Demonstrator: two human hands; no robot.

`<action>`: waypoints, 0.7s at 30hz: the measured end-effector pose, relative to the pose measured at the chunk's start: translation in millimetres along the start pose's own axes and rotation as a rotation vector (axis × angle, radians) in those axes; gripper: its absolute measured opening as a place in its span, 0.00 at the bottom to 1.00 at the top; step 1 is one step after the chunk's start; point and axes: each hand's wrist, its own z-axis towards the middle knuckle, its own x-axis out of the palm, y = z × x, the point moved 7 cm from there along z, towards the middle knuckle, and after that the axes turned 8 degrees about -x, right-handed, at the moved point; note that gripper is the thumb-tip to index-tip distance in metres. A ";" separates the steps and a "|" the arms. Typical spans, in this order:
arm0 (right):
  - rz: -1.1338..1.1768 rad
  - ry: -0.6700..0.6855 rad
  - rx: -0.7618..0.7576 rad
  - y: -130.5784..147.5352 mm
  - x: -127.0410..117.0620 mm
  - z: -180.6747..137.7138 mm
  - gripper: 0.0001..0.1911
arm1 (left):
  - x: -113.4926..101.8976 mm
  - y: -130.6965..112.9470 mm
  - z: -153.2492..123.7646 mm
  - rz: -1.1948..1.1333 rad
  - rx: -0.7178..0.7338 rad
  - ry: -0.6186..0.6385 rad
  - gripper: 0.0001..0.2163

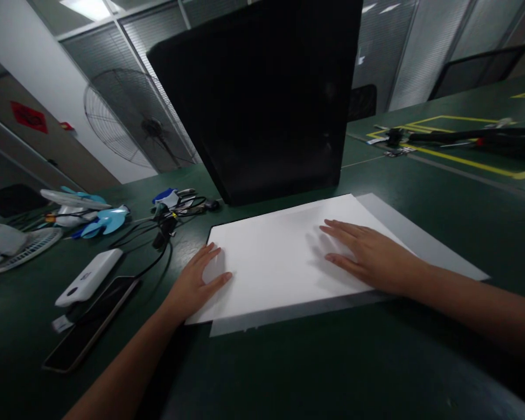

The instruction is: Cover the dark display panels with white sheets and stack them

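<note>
A bright white rectangular sheet (271, 262) lies flat on the dark green table, with a thin dark line along its far and left edges. A greyish white sheet (420, 239) sticks out from it on the right and along the near side. My left hand (199, 283) is at the left edge of the white sheet, its fingers and thumb apart. Over the right part of that sheet, my right hand (363, 254) is spread with fingers stretched out, casting a shadow. Whether its fingertips touch the surface I cannot tell. Neither hand grips anything.
A large black panel (262, 111) stands upright behind the sheets. On the left lie a phone (91, 326), a white power bank (90, 277), tangled cables (166, 224) and blue fan blades (107, 221). Yellow tape (472, 160) and black equipment (476, 137) are at the far right.
</note>
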 end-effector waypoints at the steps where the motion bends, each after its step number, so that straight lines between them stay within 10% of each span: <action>1: -0.024 -0.025 0.033 -6.2 -3.0 0.0 0.43 | -0.1 0.7 -0.2 -0.003 0.004 -0.005 0.39; 9: -0.247 -0.027 0.423 -94.9 -6.8 -15.7 0.54 | 3.6 9.9 1.0 -0.052 0.082 -0.038 0.28; 21: -0.053 -0.008 0.315 -108.5 3.3 -5.9 0.48 | 5.3 18.0 3.2 -0.098 0.080 -0.072 0.27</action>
